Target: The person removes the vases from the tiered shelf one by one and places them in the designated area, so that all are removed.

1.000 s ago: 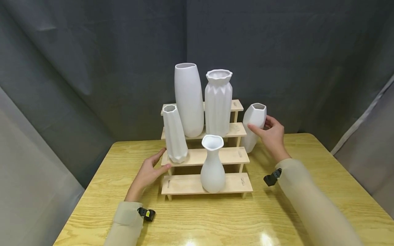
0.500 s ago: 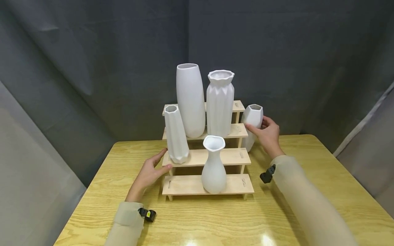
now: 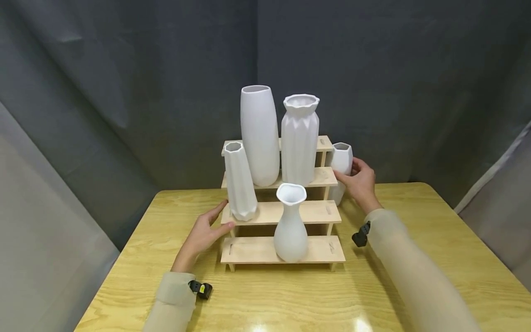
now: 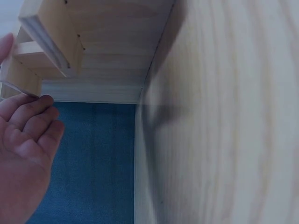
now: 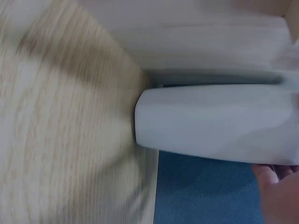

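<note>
A stepped wooden display stand [image 3: 265, 251] stands on the table. My left hand [image 3: 203, 235] holds the left end of its second board, thumb in front and fingers bent behind; in the left wrist view those fingers [image 4: 35, 119] meet the board's end. My right hand [image 3: 360, 184] grips a white faceted vase [image 3: 342, 161] beside the stand's right side. The right wrist view has this vase's base [image 5: 145, 116] at the tabletop, though contact is hard to tell. The stand partly covers the vase in the head view.
On the stand are a round-bellied vase [image 3: 291, 235], a slim ribbed vase [image 3: 240, 184], a tall smooth vase [image 3: 260, 138] and a pleated vase [image 3: 300, 143]. Dark curtains [image 3: 373, 83] hang behind the wooden table [image 3: 282, 299].
My right hand has brought the faceted vase left, closer to the stand, whose edge now hides more of it. My left hand keeps its place on the board. The head view has shifted slightly.
</note>
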Available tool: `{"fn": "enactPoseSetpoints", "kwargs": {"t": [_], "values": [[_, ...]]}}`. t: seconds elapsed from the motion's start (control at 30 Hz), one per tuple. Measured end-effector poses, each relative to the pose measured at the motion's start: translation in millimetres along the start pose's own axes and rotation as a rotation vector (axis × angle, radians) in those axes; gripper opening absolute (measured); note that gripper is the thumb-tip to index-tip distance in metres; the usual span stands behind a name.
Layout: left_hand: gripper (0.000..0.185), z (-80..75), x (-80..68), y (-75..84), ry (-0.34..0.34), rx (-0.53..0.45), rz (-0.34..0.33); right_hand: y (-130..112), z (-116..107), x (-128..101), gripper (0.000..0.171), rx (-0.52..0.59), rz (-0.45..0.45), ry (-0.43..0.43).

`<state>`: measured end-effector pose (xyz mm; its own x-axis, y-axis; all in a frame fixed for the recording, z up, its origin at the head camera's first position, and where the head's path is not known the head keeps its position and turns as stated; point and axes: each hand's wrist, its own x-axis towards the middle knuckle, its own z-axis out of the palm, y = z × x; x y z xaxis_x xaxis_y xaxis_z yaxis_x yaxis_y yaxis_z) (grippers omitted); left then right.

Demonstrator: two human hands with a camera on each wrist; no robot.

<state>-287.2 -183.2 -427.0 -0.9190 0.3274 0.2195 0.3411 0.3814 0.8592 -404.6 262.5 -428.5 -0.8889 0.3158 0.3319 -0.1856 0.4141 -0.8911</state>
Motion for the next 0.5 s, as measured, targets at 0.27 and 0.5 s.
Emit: {"fn": "enactPoseSetpoints", "kwargs": {"t": [0.27, 0.5], "values": [[0.075, 1.3, 11.0, -28.2, 0.019, 0.004, 0.001, 8.4, -0.1, 4.4, 0.075, -0.013, -0.041, -0.046], [0.078, 5.2, 13.1, -42.3, 0.028, -0.014, 0.015, 15.8, 0.9, 6.1, 0.073, 0.024, -0.054, -0.059]]}}
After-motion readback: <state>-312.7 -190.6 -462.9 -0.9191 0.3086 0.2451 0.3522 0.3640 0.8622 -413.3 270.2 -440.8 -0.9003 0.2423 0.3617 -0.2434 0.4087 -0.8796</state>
